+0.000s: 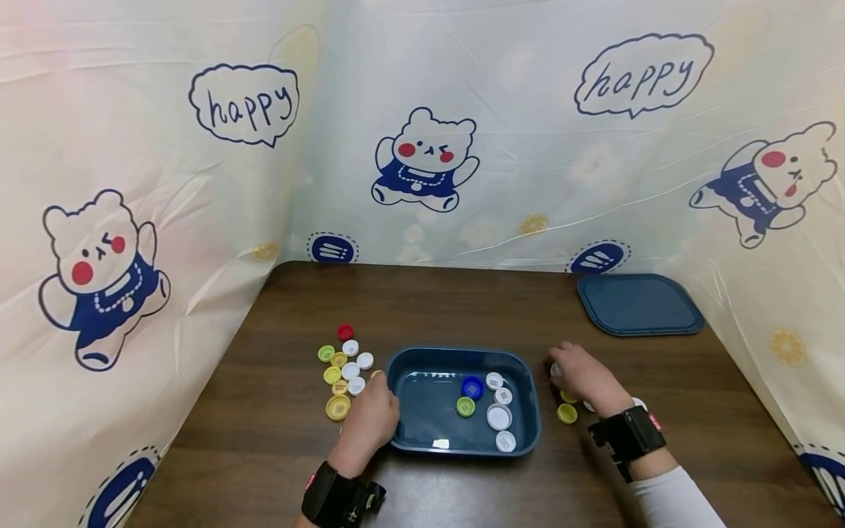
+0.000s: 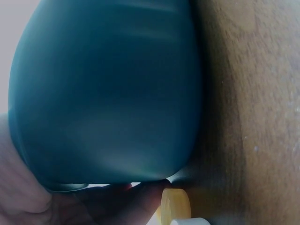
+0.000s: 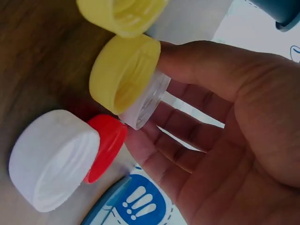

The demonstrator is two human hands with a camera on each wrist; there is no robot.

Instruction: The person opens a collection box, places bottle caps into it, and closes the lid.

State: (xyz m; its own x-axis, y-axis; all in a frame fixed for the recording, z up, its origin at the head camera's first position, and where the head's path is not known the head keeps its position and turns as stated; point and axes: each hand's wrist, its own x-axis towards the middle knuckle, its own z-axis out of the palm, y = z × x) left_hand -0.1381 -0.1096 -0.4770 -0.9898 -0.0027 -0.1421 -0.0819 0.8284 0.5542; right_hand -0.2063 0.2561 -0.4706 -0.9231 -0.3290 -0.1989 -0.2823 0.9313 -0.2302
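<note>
My left hand (image 1: 371, 418), fingers bent downward, is against the left side of the blue tray (image 1: 403, 447). Beside its fingertips lies a yellow bottle cap (image 2: 177, 206); the tray wall hides part of the fingers, so a grip cannot be made out. Right of the tray, my right hand (image 1: 584, 378) pinches a white bottle cap (image 3: 146, 105) between thumb and fingers at table level. A yellow cap (image 3: 110, 72) partly covers that white cap. Inside the tray sit a blue cap (image 1: 472, 388), a green cap (image 1: 465, 407) and several white caps (image 1: 499, 417).
Left of the tray is a loose cluster of caps, including a red cap (image 1: 345, 332) and a large yellow cap (image 1: 338, 408). Near the right hand are another white cap (image 3: 51, 159) and a red cap (image 3: 107, 147). A second blue tray (image 1: 640, 304) lies at the back right.
</note>
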